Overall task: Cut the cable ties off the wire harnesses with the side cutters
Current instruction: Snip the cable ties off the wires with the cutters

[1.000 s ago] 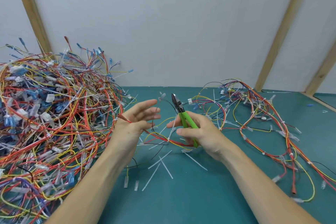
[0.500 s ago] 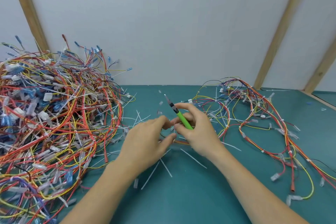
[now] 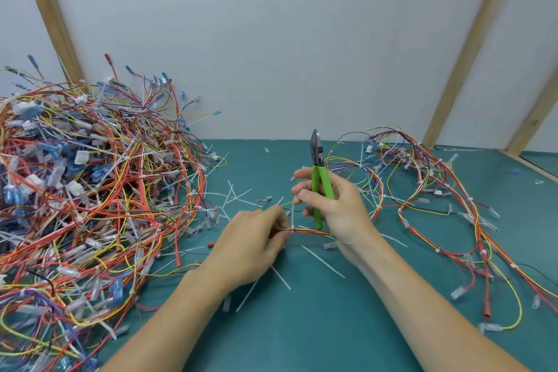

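The green tabletop carries everything. On its left a big heap of harnesses rises against the wall; far right sprawls a looser harness, whose red and yellow wires run in toward the middle. Cut cable ties lie scattered near the hands.

The left hand, wide open and raised a second ago, has come down in the middle and now pinches a thin wire bundle just beside a white cable tie that stands up from it. The right hand has its fingers curled round the green handles of the side cutters, which have swung from a leftward tilt to upright, nose pointing at the far wall, blades looking together, well clear of the tie.

So the bundle appears freshly picked and steadied, but the cut is not yet made. The cutters would need to tip down and open onto that tie, taking plastic only and sparing the wires beneath.
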Tool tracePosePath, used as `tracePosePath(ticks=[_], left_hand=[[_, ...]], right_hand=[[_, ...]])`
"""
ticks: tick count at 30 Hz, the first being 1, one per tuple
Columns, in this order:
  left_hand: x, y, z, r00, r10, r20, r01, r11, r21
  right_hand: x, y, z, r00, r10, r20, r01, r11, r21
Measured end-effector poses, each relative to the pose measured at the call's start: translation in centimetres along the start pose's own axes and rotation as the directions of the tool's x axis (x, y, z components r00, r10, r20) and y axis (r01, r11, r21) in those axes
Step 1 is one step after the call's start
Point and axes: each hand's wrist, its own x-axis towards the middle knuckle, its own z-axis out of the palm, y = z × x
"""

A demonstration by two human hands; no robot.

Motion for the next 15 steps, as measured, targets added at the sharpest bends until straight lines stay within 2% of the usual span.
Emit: tracePosePath(ticks=[4,8,10,12,15], left_hand=[[-0.1,0.0,0.3,0.983,-0.103,0.151,0.143,0.948,-0.284],[0.3,-0.4,0.2,0.990,-0.102,0.099,0.134,0.897,-0.420],[0.3,-0.5,0.4,0.992,-0.118,0.050,0.127,0.895,-0.427],[0.4,-0.4,0.5,0.987,-0.149,-0.056,0.115,0.912,-0.394],[0.8,-0.6,0.3,0.948,-0.222,-0.230,0.115,0.908,-0.402]], right_hand=[[0.0,-0.1,-0.1,1.000,-0.004,-0.016,0.005,0.998,0.057],[0.0,-0.2,-0.2,0.999,0.014,-0.052,-0.007,0.992,0.126],[0.2,-0.3,-0.3,0.995,0.031,-0.098,-0.018,0.991,0.130],[0.5,-0.3,-0.7,0.985,0.027,-0.167,-0.022,0.999,0.034],[0.8,-0.3,-1.7,0.976,-0.054,-0.212,0.002,0.970,-0.241]])
